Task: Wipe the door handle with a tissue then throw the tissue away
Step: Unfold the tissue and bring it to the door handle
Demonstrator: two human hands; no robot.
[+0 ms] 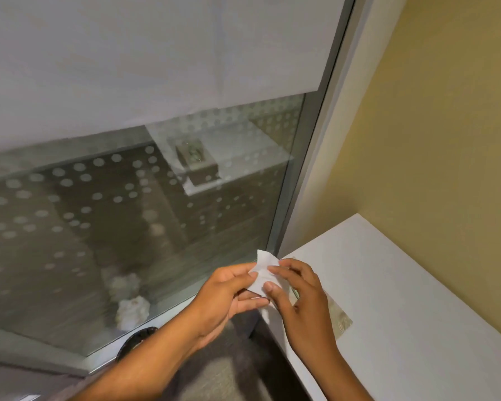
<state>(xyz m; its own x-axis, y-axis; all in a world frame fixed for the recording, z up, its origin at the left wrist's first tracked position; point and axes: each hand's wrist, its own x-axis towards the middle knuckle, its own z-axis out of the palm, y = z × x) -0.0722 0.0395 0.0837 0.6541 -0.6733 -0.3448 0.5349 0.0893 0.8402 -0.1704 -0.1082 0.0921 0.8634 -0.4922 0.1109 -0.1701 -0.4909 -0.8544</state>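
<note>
1. A white tissue is held between both hands, low in the view and right of centre.
2. The left hand is closed on the tissue's left edge; the paper is pinched between its thumb, lying on top, and the fingers underneath.
3. The right hand is closed on the tissue's right side, with its thumb pressed onto the lower part of the paper and its fingertips laid across the upper part.
4. One corner of the tissue is left free and stands up above the pinch, just in front of the metal frame of a glass panel.
5. The panel, printed with pale dots, is seen above and to the left of the grip; a white blind is hung over its upper part.
6. A white tabletop is seen just right of and below the grip, with the right hand hovering above its near corner.
7. A yellow wall rises beyond the tabletop, well right of the grip.
8. Grey carpet is visible beneath the forearms.
9. No door handle can be made out in the view.
</note>
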